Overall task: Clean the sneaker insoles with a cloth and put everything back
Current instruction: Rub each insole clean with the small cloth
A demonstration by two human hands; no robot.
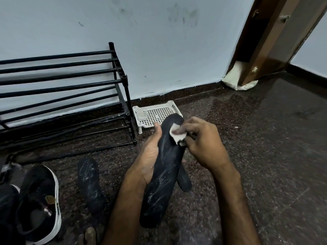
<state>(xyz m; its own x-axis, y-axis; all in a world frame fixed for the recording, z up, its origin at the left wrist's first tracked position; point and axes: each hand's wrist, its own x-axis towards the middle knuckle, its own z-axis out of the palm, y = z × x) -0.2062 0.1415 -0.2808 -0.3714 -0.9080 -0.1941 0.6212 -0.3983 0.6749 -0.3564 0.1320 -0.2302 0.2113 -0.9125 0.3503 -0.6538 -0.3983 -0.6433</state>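
Note:
My left hand (pixel 149 156) grips a long black insole (pixel 163 175) from its left side, thumb up along its edge, and holds it above the floor. My right hand (pixel 203 144) pinches a small white cloth (pixel 177 134) and presses it on the insole's upper end. A second black insole (pixel 90 183) lies flat on the floor to the left. Part of another dark insole (pixel 184 181) shows behind the held one. A black sneaker with a white sole (pixel 41 202) stands at the lower left, beside another dark shoe (pixel 7 206) cut off by the frame edge.
A black metal shoe rack (pixel 70 96) stands against the wall on the left. A white perforated plastic tray (pixel 157 114) sits on the floor beside it, holding a small clear object (pixel 142 114). A wooden door (pixel 269 41) and a pale cloth bundle (pixel 237 76) are at the right. Dark speckled floor (pixel 265 138) spreads around.

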